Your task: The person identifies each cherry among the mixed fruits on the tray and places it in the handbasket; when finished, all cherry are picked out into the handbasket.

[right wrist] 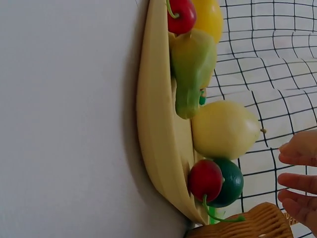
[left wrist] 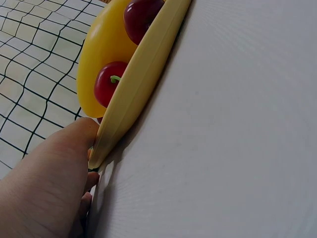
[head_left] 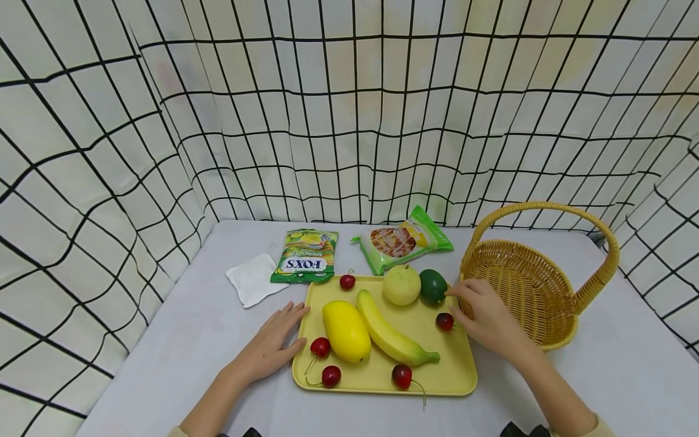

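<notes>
On the pale yellow tray (head_left: 453,373) lie a yellow mango-like fruit (head_left: 346,331), a banana (head_left: 384,331), a round pale-green pear (head_left: 401,285), a dark green fruit (head_left: 432,286) and several cherries (head_left: 401,376). My left hand (head_left: 271,342) rests at the tray's left edge, fingers extended; its thumb touches the rim in the left wrist view. My right hand (head_left: 488,315) hovers at the tray's right side, fingertips beside the dark green fruit and close to a cherry (head_left: 445,321). In the right wrist view its fingers (right wrist: 299,182) are spread and hold nothing.
A wicker basket (head_left: 524,291) with a tall handle stands right of the tray, close behind my right hand. Behind the tray lie a green FOX'S packet (head_left: 306,255), a green snack bag (head_left: 401,240) and a white packet (head_left: 253,279). Black netting over white cloth surrounds the table.
</notes>
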`<state>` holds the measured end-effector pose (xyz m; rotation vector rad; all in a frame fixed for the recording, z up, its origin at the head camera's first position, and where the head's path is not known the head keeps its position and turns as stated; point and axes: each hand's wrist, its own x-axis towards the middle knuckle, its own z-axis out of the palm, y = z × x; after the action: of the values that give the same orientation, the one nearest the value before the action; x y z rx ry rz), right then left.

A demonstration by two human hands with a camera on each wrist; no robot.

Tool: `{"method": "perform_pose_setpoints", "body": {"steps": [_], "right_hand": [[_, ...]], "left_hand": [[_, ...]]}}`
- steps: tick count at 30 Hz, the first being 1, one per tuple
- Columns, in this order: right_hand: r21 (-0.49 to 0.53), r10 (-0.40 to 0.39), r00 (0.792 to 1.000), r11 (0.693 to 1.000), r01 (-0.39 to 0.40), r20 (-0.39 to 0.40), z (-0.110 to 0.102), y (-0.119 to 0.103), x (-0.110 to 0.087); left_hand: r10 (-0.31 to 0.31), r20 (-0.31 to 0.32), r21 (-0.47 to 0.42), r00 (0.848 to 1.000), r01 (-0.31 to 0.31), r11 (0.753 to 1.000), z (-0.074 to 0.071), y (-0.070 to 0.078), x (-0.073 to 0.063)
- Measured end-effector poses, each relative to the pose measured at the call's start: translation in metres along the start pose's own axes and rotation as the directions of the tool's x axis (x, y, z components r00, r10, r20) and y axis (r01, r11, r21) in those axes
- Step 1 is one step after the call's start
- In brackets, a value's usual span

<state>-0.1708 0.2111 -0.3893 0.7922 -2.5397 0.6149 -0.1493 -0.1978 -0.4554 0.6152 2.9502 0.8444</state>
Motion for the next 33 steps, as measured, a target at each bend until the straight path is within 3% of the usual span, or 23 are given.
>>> {"method": "perform_pose_setpoints", "body": {"steps": [10,18,27,33], "right_hand": [[-0.016,-0.018,0.999,1.0,0.019,0.042,0.005,-0.011,-0.003],[0.003,0.079,0.983,0.997,-0.081,0.163,0.009,-0.019,-0.005],[-0.018,0.008,0.963,1.0,-0.003,0.27,0.012,-0.022,-0.009],[-0.019,0.023,0.948,1.0,-0.017,0.317,0.017,-0.022,-0.011]], "left_hand": [[-0.019,0.016,-0.004,1.0,0.019,1.0,-0.001,0.0,0.0],[-0.012,0.015,-0.008,1.0,0.012,1.0,0.0,-0.001,-0.001],[-0.008,0.007,-0.016,1.0,0.008,1.0,0.001,-0.002,0.0],[-0.012,0.016,-0.012,1.0,0.013,1.0,0.0,-0.002,0.0]]}}
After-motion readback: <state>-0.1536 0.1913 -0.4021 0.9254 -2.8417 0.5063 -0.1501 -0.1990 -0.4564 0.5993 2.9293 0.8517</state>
